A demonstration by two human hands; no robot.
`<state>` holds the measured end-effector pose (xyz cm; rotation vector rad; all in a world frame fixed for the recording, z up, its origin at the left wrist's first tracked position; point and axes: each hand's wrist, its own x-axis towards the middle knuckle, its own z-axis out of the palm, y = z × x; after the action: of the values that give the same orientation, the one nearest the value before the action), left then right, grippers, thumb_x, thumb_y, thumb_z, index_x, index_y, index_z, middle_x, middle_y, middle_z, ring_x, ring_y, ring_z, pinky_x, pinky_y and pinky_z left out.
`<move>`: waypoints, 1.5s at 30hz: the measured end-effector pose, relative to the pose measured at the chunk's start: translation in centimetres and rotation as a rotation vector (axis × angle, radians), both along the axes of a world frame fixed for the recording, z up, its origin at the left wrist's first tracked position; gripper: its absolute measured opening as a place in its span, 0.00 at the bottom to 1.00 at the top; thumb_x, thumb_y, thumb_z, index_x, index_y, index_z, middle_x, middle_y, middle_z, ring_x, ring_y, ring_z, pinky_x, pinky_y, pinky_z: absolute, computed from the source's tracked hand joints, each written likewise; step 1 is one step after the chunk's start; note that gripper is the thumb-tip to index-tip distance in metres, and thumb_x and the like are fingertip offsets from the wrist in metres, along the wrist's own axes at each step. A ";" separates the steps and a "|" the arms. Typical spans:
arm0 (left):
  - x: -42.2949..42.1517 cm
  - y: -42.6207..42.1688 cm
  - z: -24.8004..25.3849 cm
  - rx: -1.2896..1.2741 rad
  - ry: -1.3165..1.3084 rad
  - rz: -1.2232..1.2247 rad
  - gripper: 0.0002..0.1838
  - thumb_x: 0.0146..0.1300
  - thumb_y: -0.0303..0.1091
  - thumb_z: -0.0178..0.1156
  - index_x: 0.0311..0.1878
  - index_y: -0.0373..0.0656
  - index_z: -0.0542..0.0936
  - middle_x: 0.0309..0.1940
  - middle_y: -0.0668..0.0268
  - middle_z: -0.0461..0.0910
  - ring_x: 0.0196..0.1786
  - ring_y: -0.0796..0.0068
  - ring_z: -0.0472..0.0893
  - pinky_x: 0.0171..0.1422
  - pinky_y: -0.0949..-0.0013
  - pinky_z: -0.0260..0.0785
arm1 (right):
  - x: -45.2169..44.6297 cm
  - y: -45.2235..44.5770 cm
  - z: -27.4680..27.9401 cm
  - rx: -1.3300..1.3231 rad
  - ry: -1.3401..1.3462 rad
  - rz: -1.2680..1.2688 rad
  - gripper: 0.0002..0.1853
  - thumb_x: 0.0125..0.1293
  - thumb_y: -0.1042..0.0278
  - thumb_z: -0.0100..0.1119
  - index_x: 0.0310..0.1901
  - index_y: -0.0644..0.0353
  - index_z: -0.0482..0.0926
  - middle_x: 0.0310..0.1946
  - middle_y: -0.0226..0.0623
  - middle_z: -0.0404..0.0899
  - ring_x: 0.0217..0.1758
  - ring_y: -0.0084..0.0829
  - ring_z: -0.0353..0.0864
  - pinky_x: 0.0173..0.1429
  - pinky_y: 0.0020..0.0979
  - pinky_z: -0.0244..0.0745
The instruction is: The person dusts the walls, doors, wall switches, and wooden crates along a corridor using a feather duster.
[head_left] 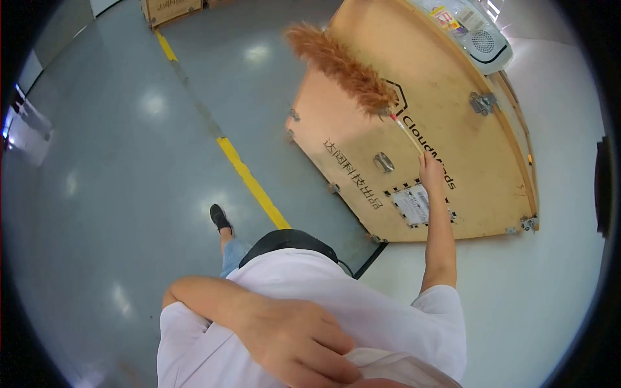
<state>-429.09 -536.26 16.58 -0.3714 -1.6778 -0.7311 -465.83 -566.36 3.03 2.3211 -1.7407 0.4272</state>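
Observation:
My right hand point(432, 171) is wrapped round the pale handle of a feather duster point(346, 68), out in front of a large wooden crate point(446, 84). Brown, fluffy plumes extend up and left from the handle, across the crate's face and past its left edge. My left hand point(301, 339) is drawn in at my chest over the white shirt point(310, 278). Its fingers are bent together, and their tips are partly hidden, so what they hold cannot be made out.
Metal latches point(482, 102) and a printed label point(414, 204) are fixed to the crate. A light-coloured device point(485, 45) sits on top. Yellow tape point(249, 178) runs along the grey floor at left. Another wooden box point(171, 10) stands farther off, and a white wall point(563, 103) is at right.

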 end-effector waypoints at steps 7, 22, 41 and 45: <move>1.4 -0.8 -0.9 0.069 0.073 0.028 0.11 0.62 0.36 0.50 0.31 0.40 0.75 0.33 0.56 0.77 0.21 0.67 0.71 0.20 0.71 0.61 | 9.3 -3.0 -4.0 0.097 -0.035 -0.002 0.08 0.60 0.68 0.45 0.34 0.63 0.72 0.26 0.53 0.75 0.33 0.52 0.75 0.37 0.46 0.69; 17.1 -7.8 1.1 0.004 -0.064 0.076 0.10 0.61 0.32 0.49 0.25 0.40 0.74 0.29 0.56 0.76 0.20 0.66 0.70 0.21 0.69 0.61 | 20.9 -3.0 -10.0 0.334 -0.065 -0.052 0.11 0.58 0.66 0.49 0.37 0.62 0.76 0.28 0.53 0.76 0.33 0.49 0.77 0.37 0.44 0.71; 30.9 -12.4 2.2 -0.002 -0.025 -0.041 0.11 0.60 0.31 0.47 0.21 0.44 0.70 0.24 0.60 0.73 0.20 0.65 0.70 0.21 0.67 0.60 | 40.2 -0.7 -3.3 -0.001 -0.837 -0.106 0.17 0.62 0.68 0.48 0.49 0.68 0.70 0.15 0.43 0.69 0.18 0.31 0.71 0.23 0.32 0.63; 32.7 -13.2 2.1 0.037 -0.044 -0.012 0.11 0.59 0.32 0.48 0.21 0.44 0.71 0.23 0.61 0.73 0.20 0.65 0.70 0.21 0.66 0.60 | 42.9 -3.1 -4.7 0.071 -0.994 -0.054 0.18 0.62 0.67 0.49 0.51 0.67 0.69 0.15 0.32 0.68 0.18 0.22 0.67 0.21 0.27 0.61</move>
<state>-396.38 -549.41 18.65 -0.3421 -1.7027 -0.7829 -422.97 -569.49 -1.71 2.2305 -2.1676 1.7533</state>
